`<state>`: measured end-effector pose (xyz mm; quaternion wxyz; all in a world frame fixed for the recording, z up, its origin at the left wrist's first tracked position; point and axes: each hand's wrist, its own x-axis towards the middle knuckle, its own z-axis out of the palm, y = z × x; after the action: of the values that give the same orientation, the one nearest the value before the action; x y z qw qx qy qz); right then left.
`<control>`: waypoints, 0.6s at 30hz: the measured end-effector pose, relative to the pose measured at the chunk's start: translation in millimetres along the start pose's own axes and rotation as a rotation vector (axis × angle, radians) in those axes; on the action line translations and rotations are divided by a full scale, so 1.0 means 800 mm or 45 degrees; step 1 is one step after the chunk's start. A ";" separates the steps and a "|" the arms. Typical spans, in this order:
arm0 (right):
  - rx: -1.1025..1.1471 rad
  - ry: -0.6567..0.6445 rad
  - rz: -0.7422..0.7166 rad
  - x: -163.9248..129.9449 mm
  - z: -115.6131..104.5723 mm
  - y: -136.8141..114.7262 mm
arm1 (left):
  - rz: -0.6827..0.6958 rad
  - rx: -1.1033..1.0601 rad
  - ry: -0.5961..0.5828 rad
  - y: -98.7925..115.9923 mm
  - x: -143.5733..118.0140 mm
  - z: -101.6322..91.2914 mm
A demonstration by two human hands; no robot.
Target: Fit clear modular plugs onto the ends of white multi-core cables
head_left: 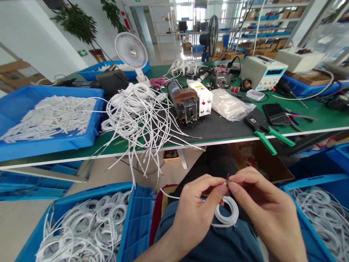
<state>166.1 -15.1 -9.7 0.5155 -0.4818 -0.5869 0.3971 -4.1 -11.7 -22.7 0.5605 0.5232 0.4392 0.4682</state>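
Note:
Over my lap, my left hand pinches the end of a white cable close to where its sheath stops. Thin coloured wires fan out from that end. Thumb and forefinger of my right hand are closed on these wires, and the fingertips of both hands nearly meet. Below them a coiled white cable rests against my blue clothing, partly hidden behind my left hand. One stretch of white cable runs out to the left from behind that hand.
A heap of white cables hangs over the table edge beside a brown-and-grey machine. Green-handled crimping pliers jut over the edge at right. Blue bins of coiled cables flank me, left and right. A blue tray holds white pieces.

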 end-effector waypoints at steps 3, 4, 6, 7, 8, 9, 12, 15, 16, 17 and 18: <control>0.008 -0.002 0.005 -0.001 -0.001 0.001 | -0.008 -0.007 -0.007 0.002 -0.001 0.001; 0.011 -0.002 0.010 -0.001 -0.001 0.001 | -0.007 -0.009 -0.007 0.002 -0.001 0.001; 0.015 -0.007 0.008 -0.001 -0.002 0.002 | -0.005 -0.013 -0.013 0.002 -0.001 0.002; 0.014 -0.017 0.002 -0.001 -0.002 0.002 | -0.005 -0.016 -0.015 0.001 -0.001 0.002; 0.012 -0.024 -0.001 -0.001 -0.003 0.002 | -0.007 -0.021 -0.018 0.001 -0.001 0.002; 0.011 -0.026 -0.005 -0.002 -0.003 0.002 | -0.011 -0.026 -0.022 0.000 -0.001 0.002; 0.017 -0.012 0.008 -0.002 -0.003 0.002 | -0.023 -0.036 -0.029 -0.001 -0.001 0.001; 0.029 0.012 0.018 -0.002 -0.001 0.002 | -0.034 -0.040 -0.043 0.001 0.000 0.001; 0.034 0.019 0.016 -0.001 -0.001 0.002 | -0.040 -0.046 -0.045 0.002 0.000 0.001; 0.038 0.025 0.012 -0.001 0.000 0.002 | -0.047 -0.054 -0.047 0.003 0.000 0.001; 0.041 0.034 0.009 -0.001 0.000 0.002 | -0.055 -0.065 -0.049 0.004 0.000 0.001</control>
<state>166.4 -15.4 -11.6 0.5295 -0.4807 -0.5717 0.4021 -3.4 -11.5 -19.4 0.5920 0.5080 0.4276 0.4568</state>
